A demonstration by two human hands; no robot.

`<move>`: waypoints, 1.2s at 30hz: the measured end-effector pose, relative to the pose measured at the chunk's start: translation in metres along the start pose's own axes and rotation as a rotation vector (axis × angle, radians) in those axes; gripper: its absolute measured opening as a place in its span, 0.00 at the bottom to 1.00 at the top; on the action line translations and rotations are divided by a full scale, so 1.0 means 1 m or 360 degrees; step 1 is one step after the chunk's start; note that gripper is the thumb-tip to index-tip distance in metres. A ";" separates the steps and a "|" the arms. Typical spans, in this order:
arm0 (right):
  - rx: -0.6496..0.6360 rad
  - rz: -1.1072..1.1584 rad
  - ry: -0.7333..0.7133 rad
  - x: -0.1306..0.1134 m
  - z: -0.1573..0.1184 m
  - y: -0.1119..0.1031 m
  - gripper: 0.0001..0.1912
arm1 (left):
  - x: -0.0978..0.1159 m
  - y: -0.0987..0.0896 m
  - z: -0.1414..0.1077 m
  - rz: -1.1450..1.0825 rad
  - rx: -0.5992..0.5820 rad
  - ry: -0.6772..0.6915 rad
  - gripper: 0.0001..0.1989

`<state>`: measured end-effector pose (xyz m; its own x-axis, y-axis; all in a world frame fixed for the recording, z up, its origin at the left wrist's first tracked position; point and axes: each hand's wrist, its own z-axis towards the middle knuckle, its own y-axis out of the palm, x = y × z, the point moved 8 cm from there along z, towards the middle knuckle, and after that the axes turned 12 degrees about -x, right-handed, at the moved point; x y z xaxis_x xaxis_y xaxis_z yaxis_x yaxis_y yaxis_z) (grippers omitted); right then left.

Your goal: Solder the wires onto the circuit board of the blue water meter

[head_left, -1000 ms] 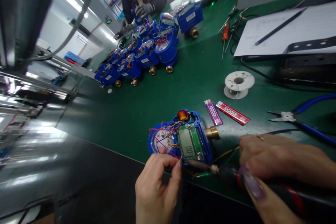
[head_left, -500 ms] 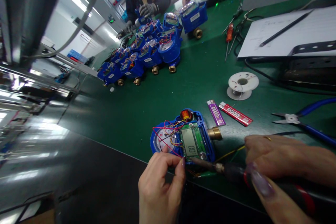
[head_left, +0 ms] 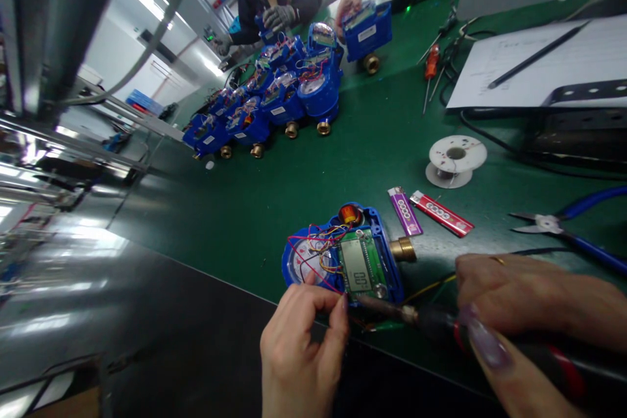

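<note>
An opened blue water meter (head_left: 288, 255) lies at the bench's near edge, its green circuit board (head_left: 376, 253) and LCD (head_left: 353, 264) exposed. Thin red, yellow and black wires run across its round dial (head_left: 300, 262). My left hand (head_left: 301, 339) pinches a red wire (head_left: 326, 283) at the board's lower left corner. With my right hand (head_left: 529, 313) I grip a soldering iron (head_left: 441, 325) by its black and red handle. Its tip reaches the board's lower edge, close to my left fingertips; whether it touches the wire I cannot tell.
Right of the meter lie a purple lighter (head_left: 405, 212), a red lighter (head_left: 443, 214), a solder spool (head_left: 455, 160) and blue-handled cutters (head_left: 548, 223). Several blue meters (head_left: 281, 104) stand behind. Another person's hand (head_left: 350, 0) holds a meter (head_left: 367, 36); a gloved co-worker (head_left: 279, 16) sits beyond.
The other person's hand has come lower around the meter at the back. A co-worker's gloved hand has shifted left. My hands and the soldering iron stay nearly in place; the view has shifted slightly.
</note>
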<state>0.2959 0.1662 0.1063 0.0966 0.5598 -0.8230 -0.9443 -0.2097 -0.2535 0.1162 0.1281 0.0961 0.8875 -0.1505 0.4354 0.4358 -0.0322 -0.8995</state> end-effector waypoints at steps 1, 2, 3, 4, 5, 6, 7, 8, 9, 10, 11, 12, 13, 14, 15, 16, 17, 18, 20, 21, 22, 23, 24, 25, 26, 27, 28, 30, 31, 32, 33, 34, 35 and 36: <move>0.0008 -0.0007 -0.0014 -0.001 0.000 -0.001 0.10 | 0.000 0.000 0.000 0.0003 -0.0001 -0.0005 0.06; 0.0000 -0.0021 -0.0019 -0.001 0.000 0.000 0.10 | -0.001 0.000 0.000 0.0005 -0.0002 -0.0007 0.06; -0.0025 -0.0043 -0.0035 -0.002 0.000 0.001 0.10 | -0.001 0.000 0.000 0.0005 -0.0003 -0.0009 0.06; -0.0018 -0.0071 -0.0042 -0.002 0.001 0.000 0.10 | -0.001 0.000 -0.001 0.0002 0.0001 -0.0013 0.05; -0.0003 -0.0089 -0.0048 -0.002 0.001 0.000 0.09 | -0.001 -0.001 -0.001 0.0000 0.0002 -0.0013 0.06; -0.0004 -0.0099 -0.0036 -0.002 0.002 0.001 0.09 | -0.001 -0.001 -0.001 -0.0001 0.0005 -0.0011 0.06; 0.0006 -0.0102 -0.0024 -0.001 0.002 0.001 0.09 | 0.000 -0.001 -0.001 -0.0001 0.0007 -0.0009 0.06; 0.0011 -0.0097 -0.0011 -0.001 0.003 0.002 0.09 | 0.000 -0.001 -0.001 -0.0002 0.0008 -0.0009 0.06; 0.0020 -0.0085 -0.0014 -0.001 0.003 0.002 0.09 | 0.000 -0.001 -0.001 -0.0004 0.0007 -0.0008 0.06; 0.0010 -0.0075 -0.0008 0.000 0.002 0.003 0.09 | 0.000 -0.001 -0.001 -0.0006 0.0009 -0.0006 0.06; -0.0010 -0.0061 -0.0008 0.000 0.002 0.004 0.09 | 0.000 -0.001 0.000 -0.0009 0.0012 -0.0004 0.06; -0.0008 -0.0045 -0.0016 0.000 0.001 0.004 0.09 | 0.000 -0.001 0.000 -0.0013 0.0019 -0.0001 0.06; -0.0014 -0.0031 -0.0027 0.001 0.001 0.004 0.09 | 0.001 -0.001 0.000 -0.0013 0.0020 -0.0001 0.05; -0.0021 -0.0036 -0.0022 0.001 0.000 0.004 0.09 | 0.001 -0.001 0.000 -0.0011 0.0022 -0.0002 0.05; -0.0016 -0.0056 -0.0019 0.002 0.000 0.003 0.09 | 0.001 -0.001 0.000 -0.0010 0.0020 -0.0006 0.05; -0.0014 -0.0084 -0.0010 0.003 -0.001 0.002 0.10 | 0.000 -0.001 0.000 -0.0008 0.0020 -0.0009 0.05; -0.0007 -0.0110 -0.0012 0.003 -0.001 0.002 0.10 | 0.000 -0.001 0.000 -0.0004 0.0020 -0.0013 0.05; -0.0006 -0.0129 -0.0019 0.002 0.000 0.001 0.10 | 0.000 -0.002 -0.001 0.0000 0.0020 -0.0018 0.06; -0.0021 -0.0116 -0.0028 0.001 0.001 0.002 0.09 | 0.001 -0.002 -0.001 0.0006 0.0021 -0.0011 0.06; -0.0029 -0.0087 -0.0022 0.001 0.002 0.003 0.09 | 0.001 -0.002 -0.001 0.0007 0.0022 -0.0008 0.06; -0.0023 -0.0065 -0.0011 0.001 0.003 0.003 0.09 | 0.000 -0.001 -0.001 0.0005 0.0021 -0.0005 0.06; -0.0018 -0.0052 0.0009 0.000 0.004 0.002 0.09 | 0.000 -0.001 -0.002 0.0002 0.0021 -0.0004 0.06; -0.0008 -0.0048 0.0025 0.000 0.005 0.002 0.09 | 0.000 -0.001 -0.002 -0.0001 0.0019 -0.0005 0.06; 0.0004 -0.0061 0.0028 -0.001 0.006 0.001 0.09 | 0.000 -0.001 -0.002 -0.0003 0.0017 -0.0009 0.06; 0.0000 -0.0081 0.0027 -0.003 0.007 0.001 0.09 | -0.001 -0.001 -0.002 -0.0003 0.0015 -0.0013 0.06; 0.0006 -0.0100 0.0017 -0.004 0.008 0.002 0.09 | 0.000 -0.001 -0.002 -0.0002 0.0015 -0.0011 0.05; -0.0018 -0.0110 0.0015 -0.005 0.008 0.004 0.09 | 0.000 -0.001 -0.002 -0.0001 0.0015 -0.0007 0.05; 0.0051 -0.0115 0.0044 -0.004 0.007 0.005 0.09 | 0.001 -0.001 -0.002 0.0000 0.0014 0.0003 0.05; 0.0123 -0.0109 0.0076 -0.002 0.004 0.005 0.09 | 0.001 -0.001 -0.002 -0.0001 0.0012 0.0005 0.05; 0.0208 -0.0102 0.0111 -0.001 0.002 0.004 0.08 | 0.001 -0.001 -0.001 -0.0003 0.0008 0.0004 0.06; 0.0274 -0.0102 0.0139 0.001 -0.001 0.003 0.08 | 0.001 -0.001 -0.001 -0.0007 0.0008 0.0000 0.06; 0.0312 -0.0097 0.0162 0.002 -0.003 0.003 0.08 | 0.000 0.000 -0.001 -0.0010 0.0010 -0.0002 0.06; 0.0346 -0.0093 0.0171 0.002 -0.005 0.002 0.08 | 0.000 0.000 0.000 -0.0014 0.0012 -0.0004 0.06; 0.0346 -0.0091 0.0177 0.003 -0.005 0.002 0.08 | 0.000 -0.001 0.000 -0.0017 0.0015 -0.0004 0.06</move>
<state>0.2963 0.1633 0.1010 0.1743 0.4717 -0.8643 -0.9807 0.0039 -0.1956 0.1159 0.1277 0.0966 0.8833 -0.1475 0.4450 0.4465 -0.0245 -0.8944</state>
